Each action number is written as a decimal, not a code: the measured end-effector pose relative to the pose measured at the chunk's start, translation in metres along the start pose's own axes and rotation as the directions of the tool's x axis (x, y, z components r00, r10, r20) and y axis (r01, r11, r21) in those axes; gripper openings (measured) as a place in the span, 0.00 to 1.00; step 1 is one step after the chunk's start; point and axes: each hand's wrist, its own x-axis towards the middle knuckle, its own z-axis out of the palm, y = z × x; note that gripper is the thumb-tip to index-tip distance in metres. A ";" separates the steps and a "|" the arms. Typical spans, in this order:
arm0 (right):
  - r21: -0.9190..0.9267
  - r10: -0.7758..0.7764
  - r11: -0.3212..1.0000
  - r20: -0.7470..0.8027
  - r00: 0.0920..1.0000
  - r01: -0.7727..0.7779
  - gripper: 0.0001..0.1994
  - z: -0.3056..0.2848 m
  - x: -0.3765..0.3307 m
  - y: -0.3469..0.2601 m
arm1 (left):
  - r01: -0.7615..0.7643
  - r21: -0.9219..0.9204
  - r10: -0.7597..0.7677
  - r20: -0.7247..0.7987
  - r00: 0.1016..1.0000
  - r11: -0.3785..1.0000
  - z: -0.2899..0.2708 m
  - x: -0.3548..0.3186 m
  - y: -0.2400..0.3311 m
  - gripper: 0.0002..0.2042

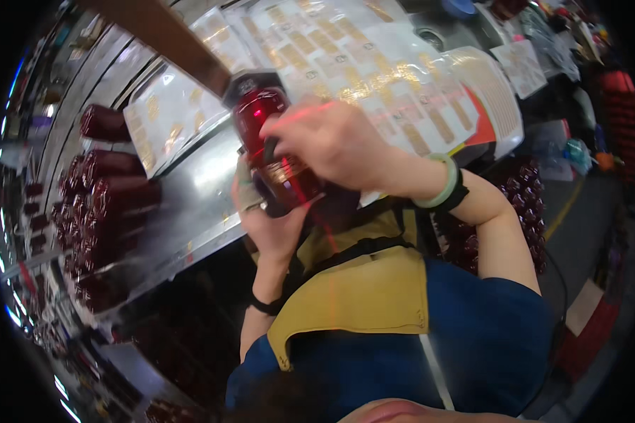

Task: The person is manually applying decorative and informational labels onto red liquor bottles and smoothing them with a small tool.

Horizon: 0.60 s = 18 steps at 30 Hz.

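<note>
A glossy dark red vessel (261, 113), bottle-like with a faceted dark end, lies tilted in front of me over the table edge. Its lower side carries a gold marking. My left hand (275, 229) is closed round its near end from below, the thumb along the side. Over its right side is my right hand (328, 137), fingers curled and pinching a small dark piece (269, 149) against the surface; its kind is unclear, and the hand is slightly blurred. Beyond them, plastic-covered white sheets with gold and tan decals (360, 67) lie on the table.
More dark red vessels (123, 201) are stacked on the left of the metal table (190, 187). Others (522, 194) stand low on the right. A brown post (166, 35) rises just behind the vessel in my hands. A white-and-orange board (494, 106) lies at the right.
</note>
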 end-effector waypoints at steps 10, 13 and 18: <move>0.252 -0.242 0.939 0.002 0.970 0.234 0.10 0.002 -0.019 0.001 | -0.083 0.118 0.083 0.011 0.997 0.990 -0.004 0.001 -0.009 0.51; -0.040 -0.112 0.993 -0.141 0.984 0.107 0.12 -0.004 -0.011 0.024 | -0.074 0.068 0.072 0.037 0.997 0.995 -0.010 0.004 -0.008 0.52; 0.225 -0.438 0.878 0.020 0.899 0.422 0.07 0.001 -0.044 -0.006 | -0.105 0.042 0.102 0.067 0.992 0.994 -0.006 0.002 -0.021 0.45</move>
